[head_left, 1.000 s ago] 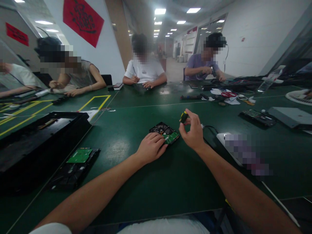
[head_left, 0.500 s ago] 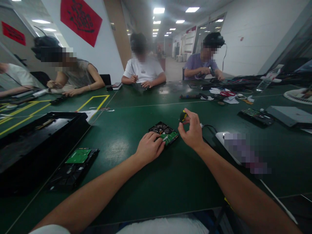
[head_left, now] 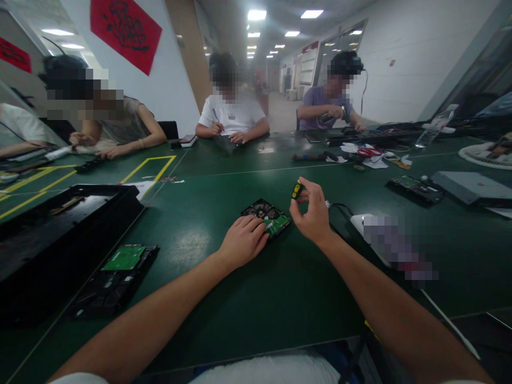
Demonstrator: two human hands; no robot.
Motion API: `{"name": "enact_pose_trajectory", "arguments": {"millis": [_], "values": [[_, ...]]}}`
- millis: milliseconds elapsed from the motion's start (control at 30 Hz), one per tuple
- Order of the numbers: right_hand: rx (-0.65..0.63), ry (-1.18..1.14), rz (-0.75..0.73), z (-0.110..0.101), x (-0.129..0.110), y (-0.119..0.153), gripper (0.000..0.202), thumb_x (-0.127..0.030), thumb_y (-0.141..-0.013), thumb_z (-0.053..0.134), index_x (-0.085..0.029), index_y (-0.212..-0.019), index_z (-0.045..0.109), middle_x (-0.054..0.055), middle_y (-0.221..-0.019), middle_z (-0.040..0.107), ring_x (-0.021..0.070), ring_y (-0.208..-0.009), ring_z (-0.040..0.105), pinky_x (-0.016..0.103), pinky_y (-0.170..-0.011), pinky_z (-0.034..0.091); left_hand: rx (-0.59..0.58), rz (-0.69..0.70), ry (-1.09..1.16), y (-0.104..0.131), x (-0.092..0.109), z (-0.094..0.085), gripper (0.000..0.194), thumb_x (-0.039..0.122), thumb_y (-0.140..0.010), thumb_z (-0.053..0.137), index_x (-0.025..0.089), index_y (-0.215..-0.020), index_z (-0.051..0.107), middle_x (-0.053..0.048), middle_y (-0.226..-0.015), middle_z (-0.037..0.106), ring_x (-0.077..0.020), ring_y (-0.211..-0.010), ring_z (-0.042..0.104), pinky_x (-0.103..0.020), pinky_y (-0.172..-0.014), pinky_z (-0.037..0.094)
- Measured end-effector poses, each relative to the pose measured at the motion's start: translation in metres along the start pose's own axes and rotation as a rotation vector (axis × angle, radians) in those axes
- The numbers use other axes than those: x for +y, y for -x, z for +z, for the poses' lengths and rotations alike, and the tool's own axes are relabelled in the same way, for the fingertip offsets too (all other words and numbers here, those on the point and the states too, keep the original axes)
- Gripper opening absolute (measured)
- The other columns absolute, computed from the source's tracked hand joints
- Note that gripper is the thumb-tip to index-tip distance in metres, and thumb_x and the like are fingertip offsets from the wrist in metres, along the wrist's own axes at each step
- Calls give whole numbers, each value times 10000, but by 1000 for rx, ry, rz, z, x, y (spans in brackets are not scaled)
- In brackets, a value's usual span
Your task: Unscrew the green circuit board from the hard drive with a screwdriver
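A hard drive (head_left: 260, 208) lies on the green table in front of me, its green circuit board (head_left: 279, 225) facing up. My left hand (head_left: 245, 238) grips its near left side, fingers curled over part of the board. Just right of the drive and above the table, my right hand (head_left: 313, 210) pinches a small black-and-yellow screwdriver (head_left: 296, 189) between thumb and fingertips. Only its stubby handle shows; I cannot make out a shaft. The screwdriver is apart from the drive.
Left are a second hard drive (head_left: 116, 280) and a large black casing (head_left: 60, 234). At right lie a white pad-like device (head_left: 362, 221) with a cable, another drive (head_left: 416, 189) and a grey box (head_left: 472, 188). A bottle (head_left: 436, 126) stands farther back. Several people work across the table.
The screwdriver has turned in my right fingers and shows more of its yellow side. My left hand stays on the hard drive. The whole view has shifted slightly.
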State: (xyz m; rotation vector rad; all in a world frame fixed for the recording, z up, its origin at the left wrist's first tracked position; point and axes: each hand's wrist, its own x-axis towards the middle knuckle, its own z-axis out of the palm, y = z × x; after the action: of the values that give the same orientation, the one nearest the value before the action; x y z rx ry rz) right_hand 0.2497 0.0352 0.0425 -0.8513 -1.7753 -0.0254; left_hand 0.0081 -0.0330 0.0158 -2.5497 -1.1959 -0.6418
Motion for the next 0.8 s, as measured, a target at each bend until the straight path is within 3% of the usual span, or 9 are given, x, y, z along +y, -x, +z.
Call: {"name": "enact_pose_trajectory", "arguments": {"millis": [267, 500, 700, 800], "values": [[4, -2, 17, 0, 0, 0, 609, -255, -935, 662, -306, -1491, 417, 111, -1325, 538, 199, -893, 650, 403, -727, 647, 22, 37, 12, 0, 0, 0, 302, 344, -1040, 542, 175, -1231, 703, -150, -1242, 728, -317, -1190, 660, -498, -1014, 537], [-1, -28, 5, 0, -1, 1, 599, -217, -953, 596, -285, -1514, 398, 134, -1378, 543, 239, -1017, 660, 440, -825, 655, 31, 65, 28, -1, 2, -1, 292, 337, -1042, 541, 173, -1223, 700, -137, -1230, 739, -300, -1167, 668, -478, -1004, 544], [11, 0, 9, -1, 0, 0, 600, -254, -939, 663, -289, -1491, 432, 117, -1319, 553, 218, -920, 645, 408, -729, 645, 50, 60, 21, 1, 2, 1, 258, 328, -1037, 551, 184, -1178, 713, -126, -1175, 745, -293, -1129, 673, -469, -976, 549], [-7, -5, 9, -2, 0, 0, 610, -233, -946, 629, -295, -1514, 416, 120, -1322, 552, 222, -939, 651, 426, -775, 654, 61, 60, 21, 2, 2, 1, 243, 323, -1037, 555, 184, -1153, 717, -124, -1144, 743, -284, -1098, 674, -458, -957, 552]]}}
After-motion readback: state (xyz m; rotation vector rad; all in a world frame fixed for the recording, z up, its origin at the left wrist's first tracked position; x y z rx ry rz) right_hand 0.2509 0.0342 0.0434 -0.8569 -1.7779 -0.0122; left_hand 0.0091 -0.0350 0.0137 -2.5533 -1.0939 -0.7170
